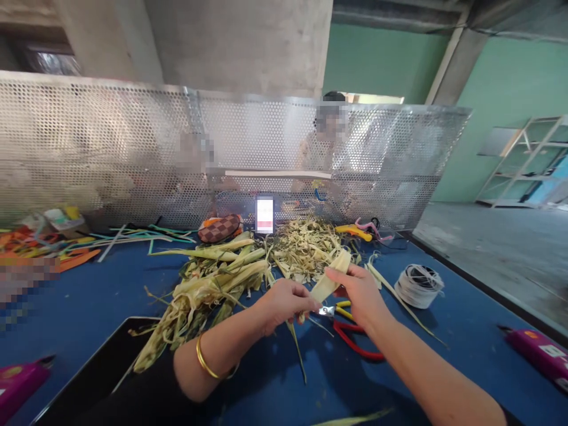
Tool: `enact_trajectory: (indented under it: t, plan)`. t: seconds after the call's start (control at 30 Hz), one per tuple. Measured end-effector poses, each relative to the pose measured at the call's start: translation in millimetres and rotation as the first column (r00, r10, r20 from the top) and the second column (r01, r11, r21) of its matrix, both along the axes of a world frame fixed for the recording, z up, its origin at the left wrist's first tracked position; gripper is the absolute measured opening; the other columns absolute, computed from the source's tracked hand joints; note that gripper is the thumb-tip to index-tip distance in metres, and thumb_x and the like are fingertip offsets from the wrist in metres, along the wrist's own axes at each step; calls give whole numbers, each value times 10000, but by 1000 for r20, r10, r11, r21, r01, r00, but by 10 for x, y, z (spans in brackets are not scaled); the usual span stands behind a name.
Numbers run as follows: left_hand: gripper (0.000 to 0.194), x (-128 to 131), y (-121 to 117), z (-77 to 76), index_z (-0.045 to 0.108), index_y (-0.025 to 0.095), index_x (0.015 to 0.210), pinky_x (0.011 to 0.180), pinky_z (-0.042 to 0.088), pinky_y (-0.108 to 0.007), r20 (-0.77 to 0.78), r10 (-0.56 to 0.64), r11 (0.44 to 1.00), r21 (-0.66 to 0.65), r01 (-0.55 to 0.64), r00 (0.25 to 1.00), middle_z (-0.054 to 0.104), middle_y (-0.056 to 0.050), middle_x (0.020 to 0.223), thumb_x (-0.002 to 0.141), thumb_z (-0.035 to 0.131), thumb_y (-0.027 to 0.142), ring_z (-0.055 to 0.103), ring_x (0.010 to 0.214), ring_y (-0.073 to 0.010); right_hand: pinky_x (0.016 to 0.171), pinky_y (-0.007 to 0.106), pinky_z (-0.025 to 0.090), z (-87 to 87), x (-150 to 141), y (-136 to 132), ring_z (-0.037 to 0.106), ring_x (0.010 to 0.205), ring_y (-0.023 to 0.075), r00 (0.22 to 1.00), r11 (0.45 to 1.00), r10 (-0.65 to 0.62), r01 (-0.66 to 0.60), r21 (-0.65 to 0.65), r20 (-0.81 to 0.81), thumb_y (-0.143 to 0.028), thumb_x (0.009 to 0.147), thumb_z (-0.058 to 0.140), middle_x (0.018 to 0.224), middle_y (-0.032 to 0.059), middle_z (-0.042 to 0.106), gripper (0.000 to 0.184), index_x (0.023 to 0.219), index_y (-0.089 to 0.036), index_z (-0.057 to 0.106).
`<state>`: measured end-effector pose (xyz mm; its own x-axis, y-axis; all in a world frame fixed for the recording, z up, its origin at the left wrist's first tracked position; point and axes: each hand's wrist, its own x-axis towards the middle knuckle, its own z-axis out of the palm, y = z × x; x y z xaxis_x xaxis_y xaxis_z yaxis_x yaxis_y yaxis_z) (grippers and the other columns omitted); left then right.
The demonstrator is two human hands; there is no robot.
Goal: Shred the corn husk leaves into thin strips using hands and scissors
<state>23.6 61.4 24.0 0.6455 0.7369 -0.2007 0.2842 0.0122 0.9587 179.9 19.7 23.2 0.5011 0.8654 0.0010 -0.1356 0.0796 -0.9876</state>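
Observation:
A pale strip of corn husk (327,283) is stretched between my hands above the blue table. My left hand (289,303) pinches its lower end, and my right hand (358,291) grips it near the upper end. Just below them lie scissors with red handles (355,343) and a tool with yellow handles (343,309), partly hidden by my hands. A bundle of whole corn husks (208,290) lies to the left of my left hand. Behind my hands is a heap of husk scraps (302,245).
A perforated metal screen (261,133) stands along the back, with a person (326,148) behind it. Around the blue table (284,390) are a spool of white cord (418,287), a dark tray (102,361), a lit phone (265,214), a yellow-handled tool (354,231) and a magenta tool (539,355).

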Motion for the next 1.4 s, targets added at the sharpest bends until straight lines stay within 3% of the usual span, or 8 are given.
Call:
enact_trajectory:
  t: [0.27,0.5,0.7,0.77,0.9,1.07,1.2,1.4]
  plan:
    - [190,39,-18,11,691,156,578,448,318,-213,68,58,998,1,-58,996,606,-7,502,648,621,318,504,449,-99,401,243,389,14,109,35,535,472,138,998,994,-67,67,91,-4,-323,459,810,565,11,656,277,635,-150,685]
    - [227,48,-46,31,635,163,490,487,364,-223,35,50,998,30,-51,998,551,7,434,676,559,268,461,415,-90,377,239,389,63,344,126,536,458,134,975,969,-210,217,115,-67,-266,383,817,541,4,643,308,627,-150,669]
    - [206,32,-72,-19,637,153,525,473,337,-209,-5,-99,988,-116,98,995,549,5,455,660,583,298,452,424,-81,385,204,371,240,835,108,491,448,87,924,908,-362,379,180,-123,-255,403,821,525,-51,596,335,625,-194,578]
    - [316,38,-68,-11,631,148,550,463,332,-211,-24,-109,987,-121,105,994,557,-6,486,708,563,412,472,437,-88,375,206,358,261,854,85,470,425,82,941,925,-323,337,177,-106,-261,422,816,511,-47,586,315,614,-190,576]
    - [453,65,-64,11,621,147,653,469,353,-217,32,65,997,44,-66,997,586,-14,589,721,526,585,523,517,-113,367,235,365,147,502,56,502,423,119,996,992,-86,87,97,-11,-269,420,829,528,14,629,300,619,-142,645]
    - [286,93,-96,-62,577,154,586,484,329,-210,127,92,981,157,-111,988,502,43,486,615,692,415,437,473,-85,405,245,382,-29,34,5,494,444,124,982,989,139,-144,30,129,-358,522,791,496,-6,602,270,597,-143,646]
    - [158,94,-116,-79,595,152,587,483,320,-211,141,103,983,136,-122,985,505,46,462,648,641,290,428,452,-81,425,251,386,-18,60,-15,503,468,131,982,992,114,-122,45,148,-401,537,768,529,-4,616,287,610,-151,645]
    - [125,63,-83,-34,610,156,553,501,352,-220,58,48,990,128,-55,997,528,42,442,623,630,257,454,441,-90,422,252,372,31,179,13,503,474,134,991,996,16,-27,80,132,-362,500,782,527,6,615,263,585,-149,653]
